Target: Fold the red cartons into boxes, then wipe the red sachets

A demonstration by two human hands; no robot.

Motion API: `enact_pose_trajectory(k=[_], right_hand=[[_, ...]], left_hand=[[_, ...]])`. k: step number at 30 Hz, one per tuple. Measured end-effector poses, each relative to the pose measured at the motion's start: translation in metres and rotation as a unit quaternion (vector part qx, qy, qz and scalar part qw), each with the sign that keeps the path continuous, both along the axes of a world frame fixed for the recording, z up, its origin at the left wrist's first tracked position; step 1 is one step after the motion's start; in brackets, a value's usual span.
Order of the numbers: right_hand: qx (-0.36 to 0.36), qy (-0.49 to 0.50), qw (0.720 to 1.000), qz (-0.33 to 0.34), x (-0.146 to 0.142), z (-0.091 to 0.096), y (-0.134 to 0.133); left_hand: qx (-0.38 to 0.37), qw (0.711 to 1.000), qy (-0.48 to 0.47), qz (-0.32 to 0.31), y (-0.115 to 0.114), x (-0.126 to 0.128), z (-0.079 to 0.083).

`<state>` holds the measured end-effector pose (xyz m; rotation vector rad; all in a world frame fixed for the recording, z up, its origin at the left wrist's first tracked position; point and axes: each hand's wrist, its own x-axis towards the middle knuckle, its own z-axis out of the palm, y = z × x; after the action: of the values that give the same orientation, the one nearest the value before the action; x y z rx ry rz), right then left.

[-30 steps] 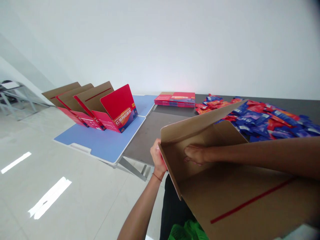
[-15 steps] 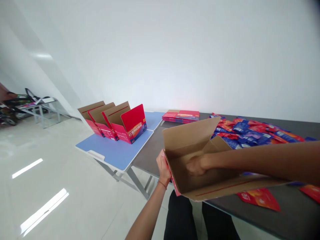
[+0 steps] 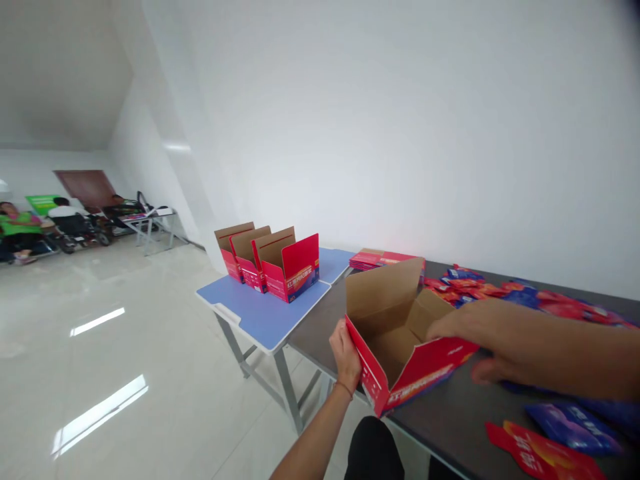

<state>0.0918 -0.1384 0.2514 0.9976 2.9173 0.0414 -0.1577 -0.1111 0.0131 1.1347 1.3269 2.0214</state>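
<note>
A red cardboard box with a brown inside stands open at the near edge of the dark table. My left hand grips its left end wall. My right hand lies over the box's right side, thumb under and fingers curled over the red front flap.
Three folded red boxes stand in a row on the blue table to the left. Flat red box blanks are stacked at the back. Red and blue sachets lie piled on the right, some near me. People sit far left.
The box has been set down lower on the table and its front flap now shows red. My right hand came out of the box onto its right side. My view lifted toward the room.
</note>
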Motion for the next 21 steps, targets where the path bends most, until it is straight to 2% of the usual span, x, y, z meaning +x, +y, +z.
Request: enact_pose_trajectory(k=[3,5,9,14,18,21], right_hand=[[-0.010,-0.006,1.000,0.012,-0.018,-0.037,0.007],[0.013,0.024,0.999,0.045,-0.030,-0.045,0.016],[0.045,0.080,0.992,0.087,-0.055,-0.034,0.035],[0.118,0.093,0.982,0.110,-0.107,-0.020,0.065],[0.152,0.055,0.981,0.107,-0.156,-0.018,0.101],[0.179,0.029,0.977,0.113,-0.190,-0.017,0.129]], left_hand=[[0.023,0.998,0.030,0.047,0.001,-0.004,0.000],[0.024,0.996,0.042,0.075,0.002,-0.012,0.000],[-0.005,0.992,0.078,0.095,0.007,-0.043,0.006],[-0.051,0.984,0.157,0.072,0.004,-0.106,0.013],[-0.144,0.947,0.271,0.099,-0.015,-0.161,0.000],[-0.172,0.917,0.354,0.059,-0.027,-0.184,-0.014]])
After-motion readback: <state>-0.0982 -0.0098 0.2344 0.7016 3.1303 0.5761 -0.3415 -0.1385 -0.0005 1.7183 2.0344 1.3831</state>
